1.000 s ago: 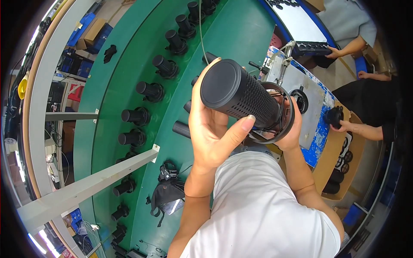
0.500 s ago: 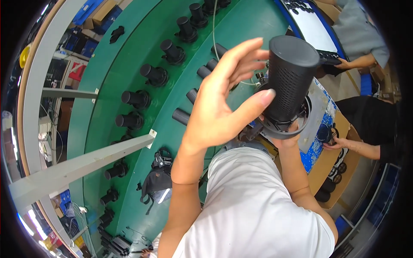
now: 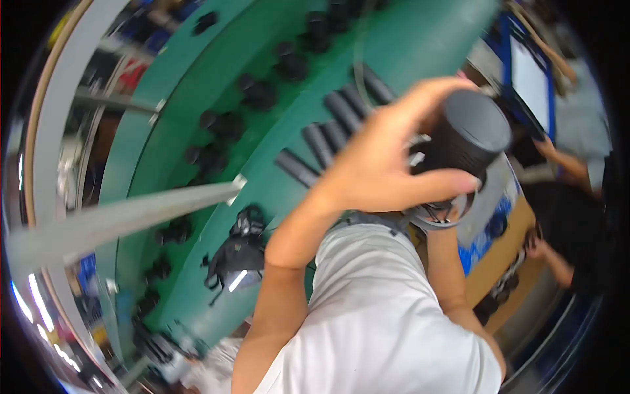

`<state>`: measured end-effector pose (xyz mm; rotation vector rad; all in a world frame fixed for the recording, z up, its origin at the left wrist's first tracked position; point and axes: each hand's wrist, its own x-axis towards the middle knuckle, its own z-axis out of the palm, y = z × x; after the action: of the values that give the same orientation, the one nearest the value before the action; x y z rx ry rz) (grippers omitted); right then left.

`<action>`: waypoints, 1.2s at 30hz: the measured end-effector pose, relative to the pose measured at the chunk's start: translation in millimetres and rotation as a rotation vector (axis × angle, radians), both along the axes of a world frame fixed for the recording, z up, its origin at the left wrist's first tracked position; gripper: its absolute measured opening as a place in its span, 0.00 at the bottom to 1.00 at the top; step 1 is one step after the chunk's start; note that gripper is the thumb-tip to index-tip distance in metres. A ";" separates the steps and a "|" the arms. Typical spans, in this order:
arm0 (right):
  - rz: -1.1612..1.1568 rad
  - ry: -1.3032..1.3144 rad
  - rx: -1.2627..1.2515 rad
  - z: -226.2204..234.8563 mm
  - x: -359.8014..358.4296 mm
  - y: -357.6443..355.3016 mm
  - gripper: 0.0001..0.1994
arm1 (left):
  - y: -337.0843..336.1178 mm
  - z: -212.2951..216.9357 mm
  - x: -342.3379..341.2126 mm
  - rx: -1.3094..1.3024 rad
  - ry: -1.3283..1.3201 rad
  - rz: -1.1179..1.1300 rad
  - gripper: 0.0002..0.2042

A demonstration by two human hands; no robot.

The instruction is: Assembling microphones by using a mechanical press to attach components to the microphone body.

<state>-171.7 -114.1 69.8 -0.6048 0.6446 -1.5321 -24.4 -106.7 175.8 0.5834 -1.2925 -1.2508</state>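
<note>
A black cylindrical housing [image 3: 476,125] with a flat round top and perforated sides stands in front of me, slightly tilted. My left hand [image 3: 387,154] is curved round its side, thumb across the front and fingers behind it. Below the cylinder is a wider ring-shaped base [image 3: 462,213] with an open frame. My right hand [image 3: 443,231] supports this base from underneath; most of its fingers are hidden by the ring. The picture is blurred by motion.
Several black tubes [image 3: 298,167] lie on the green table [image 3: 223,243], near a black bag [image 3: 239,262]. Upright black units [image 3: 256,92] line the green channel. A grey metal bar [image 3: 144,210] crosses at left. Co-workers' hands [image 3: 539,248] are at right, beside a cardboard box [image 3: 518,230].
My left hand has come round the cylinder's side, its thumb now farther across the front. The cylinder and both hands sit lower and farther right in view. The whole view has shifted and blurred.
</note>
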 end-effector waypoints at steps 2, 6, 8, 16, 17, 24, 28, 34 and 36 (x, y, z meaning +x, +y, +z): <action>0.418 -0.159 0.057 -45.8 -43.7 16.6 0.29 | -4.1 -21.9 -4.9 -0.068 -0.093 0.028 0.37; 0.589 0.444 0.329 -69.9 -48.6 25.6 0.20 | 6.4 -56.7 24.5 -0.100 -0.369 0.602 0.34; 0.654 0.545 0.347 -77.6 -52.6 30.0 0.19 | 15.1 -75.3 58.8 -0.053 -0.367 0.883 0.32; 0.847 0.660 0.375 -79.7 -49.8 24.4 0.17 | 21.3 -81.2 254.5 -0.103 -0.450 1.862 0.31; 0.843 0.663 0.371 -81.7 -50.2 20.0 0.17 | 6.8 -88.0 275.5 -0.033 -0.533 1.927 0.30; 0.952 0.675 0.332 -78.7 -26.4 13.1 0.17 | -28.2 -211.6 429.7 0.751 -0.915 2.518 0.30; 0.954 0.720 0.375 -86.5 -34.6 17.5 0.17 | -36.5 -248.6 433.0 0.983 -1.051 2.246 0.30; 1.027 0.777 0.418 -83.5 -32.6 13.1 0.17 | -24.0 -290.1 418.0 1.272 -0.741 1.852 0.27; 1.010 0.859 0.415 -77.6 -28.4 7.3 0.17 | -11.0 -284.6 413.3 1.119 -0.823 2.029 0.29</action>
<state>-200.1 -106.9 -7.8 -1.0502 1.0370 -0.1351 388.9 -117.7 -108.9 2.4438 0.1418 0.3055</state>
